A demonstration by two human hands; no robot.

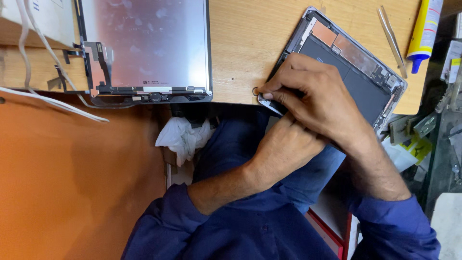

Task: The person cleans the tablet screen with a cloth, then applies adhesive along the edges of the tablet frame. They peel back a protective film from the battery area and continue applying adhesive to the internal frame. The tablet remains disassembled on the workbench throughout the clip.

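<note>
An opened tablet body lies tilted on the wooden table, its dark battery and copper-coloured parts exposed. My right hand rests over its lower left corner, fingertips pinched near a small ring at the table's front edge. My left hand sits under the right one, supporting the tablet's overhanging corner from below. Whether a tool is in my fingers is hidden. The removed screen panel lies face down at the left, with its flex cables along its edge.
Metal tweezers and a yellow glue tube with a blue tip lie at the table's right end. White cables trail at the left. A crumpled white cloth sits below the table edge. Cluttered parts fill the right side.
</note>
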